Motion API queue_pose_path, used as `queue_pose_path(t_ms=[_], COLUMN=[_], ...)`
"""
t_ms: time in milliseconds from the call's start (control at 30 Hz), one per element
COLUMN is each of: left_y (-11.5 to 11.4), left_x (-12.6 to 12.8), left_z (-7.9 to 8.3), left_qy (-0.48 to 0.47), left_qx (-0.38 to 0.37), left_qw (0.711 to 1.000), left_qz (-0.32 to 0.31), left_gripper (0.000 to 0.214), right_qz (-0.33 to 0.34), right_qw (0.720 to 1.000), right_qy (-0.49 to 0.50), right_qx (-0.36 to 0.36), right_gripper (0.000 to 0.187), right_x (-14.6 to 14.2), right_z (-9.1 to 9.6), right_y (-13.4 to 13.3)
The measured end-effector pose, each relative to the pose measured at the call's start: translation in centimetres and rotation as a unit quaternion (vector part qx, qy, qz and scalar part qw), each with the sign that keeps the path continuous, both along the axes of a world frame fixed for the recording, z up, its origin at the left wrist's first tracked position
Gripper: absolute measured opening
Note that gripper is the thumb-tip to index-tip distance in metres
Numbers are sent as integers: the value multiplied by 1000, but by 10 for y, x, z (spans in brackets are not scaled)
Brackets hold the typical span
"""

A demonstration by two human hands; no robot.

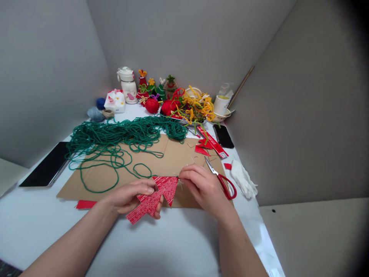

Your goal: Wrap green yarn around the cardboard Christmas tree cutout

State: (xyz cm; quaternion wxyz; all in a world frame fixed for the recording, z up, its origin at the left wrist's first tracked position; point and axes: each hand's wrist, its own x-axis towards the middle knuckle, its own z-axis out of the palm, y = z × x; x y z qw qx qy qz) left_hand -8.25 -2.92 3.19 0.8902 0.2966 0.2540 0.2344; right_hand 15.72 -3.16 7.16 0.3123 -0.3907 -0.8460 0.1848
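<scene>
My left hand (131, 196) grips a red tree-shaped cutout (157, 194) of printed card, held flat just above the table's near part. My right hand (200, 184) pinches at the cutout's pointed tip, fingers closed on the tip or on a thin pale thread there; I cannot make out which. Red-handled scissors (223, 179) lie just right of my right hand on a sheet of brown cardboard (161, 161). A big tangle of green cord (121, 136) spreads over the cardboard's far left.
Red card scraps (209, 146) and a black phone (223, 135) lie at the right, a white glove (243, 179) beside the scissors. A dark tablet (47, 165) sits left. At the back stand a white kettle (128, 84), yarn balls, small decorated trees, yellow cord and a cup (221, 104).
</scene>
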Motion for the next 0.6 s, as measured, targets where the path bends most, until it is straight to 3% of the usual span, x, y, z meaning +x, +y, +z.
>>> queue_pose_path(t_ms=[333,600], left_y=[-4,-4], left_x=[0,-2], left_z=[-3,-7], left_qy=[-24,-20], left_qx=[-32,-19], left_qw=[999,1000], left_qz=[11,-5], left_gripper=[11,11], right_qz=[21,8], right_qw=[994,982], right_qy=[85,113], right_qx=[-58,-153], right_gripper=[11,8], right_x=[-1,0], right_z=[-1,3], right_y=[2,1])
